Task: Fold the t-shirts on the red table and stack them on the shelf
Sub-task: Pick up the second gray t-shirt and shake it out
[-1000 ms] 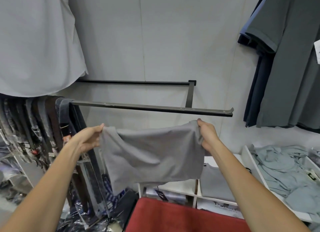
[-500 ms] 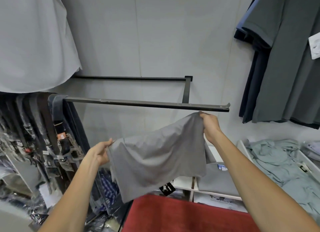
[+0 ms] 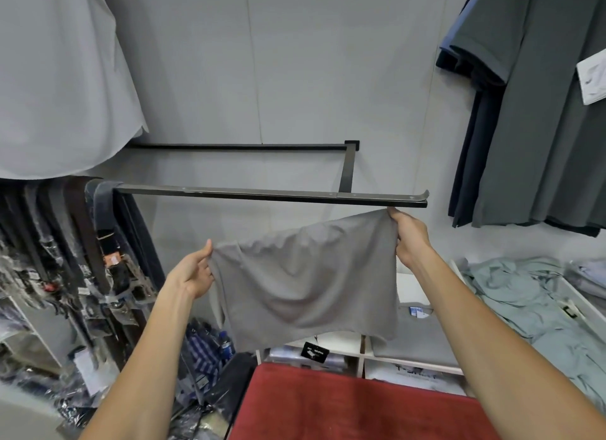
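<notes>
Aloft, left hand (image 3: 193,270) low, right hand (image 3: 410,236) higher, gripping grey t-shirt (image 3: 305,282)

A red table (image 3: 357,407) fills the lower foreground, its cloth-like top bare where visible. Behind it stands a white shelf (image 3: 410,362) whose upper surface carries a folded grey t-shirt (image 3: 416,336) with a small label at the collar. To the right, loose pale green garments (image 3: 524,305) lie heaped across what appears to be a white display bin (image 3: 577,303).
</notes>
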